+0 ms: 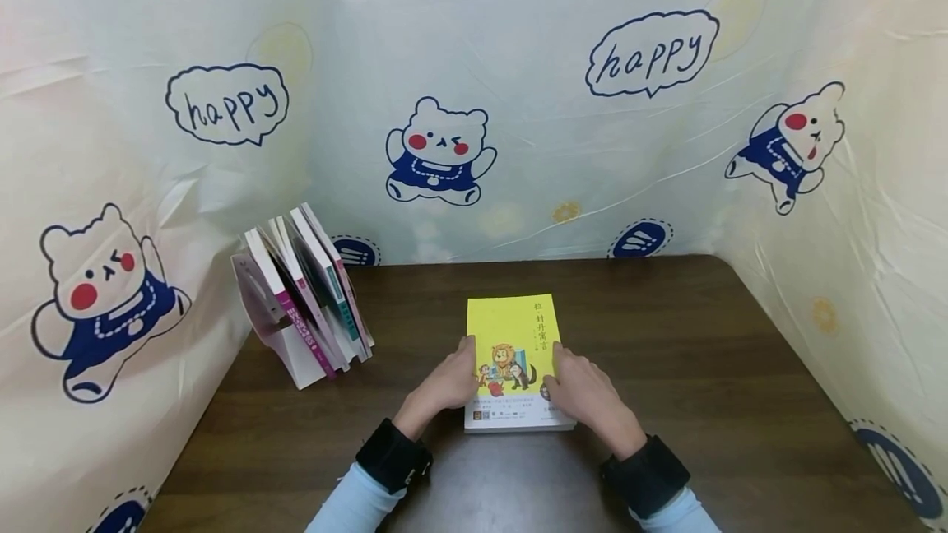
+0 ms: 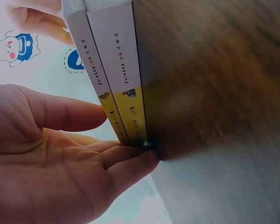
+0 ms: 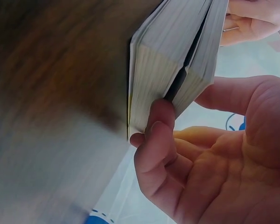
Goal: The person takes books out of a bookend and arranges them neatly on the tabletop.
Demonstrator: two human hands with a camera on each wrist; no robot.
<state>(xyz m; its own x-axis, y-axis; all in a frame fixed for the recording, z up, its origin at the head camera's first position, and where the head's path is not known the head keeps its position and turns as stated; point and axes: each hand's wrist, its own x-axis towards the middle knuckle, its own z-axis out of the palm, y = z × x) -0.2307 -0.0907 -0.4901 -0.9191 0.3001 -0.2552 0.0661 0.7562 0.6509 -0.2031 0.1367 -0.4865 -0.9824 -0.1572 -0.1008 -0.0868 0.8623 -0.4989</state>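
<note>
Two books with yellow-and-white covers lie stacked near the middle of the table, the top book showing a cartoon lion and other animals. My left hand holds the stack at its left side. In the left wrist view, its thumb is at the upper book's edge and its fingers reach the far end of the two spines. On the opposite side my right hand grips the page edges. Its thumb lies by the top cover, and a bent finger presses near the dark gap between the books.
At the left of the brown table, several upright books lean in a pale holder. A light sheet printed with bears and the word "happy" hangs behind the table and along both sides.
</note>
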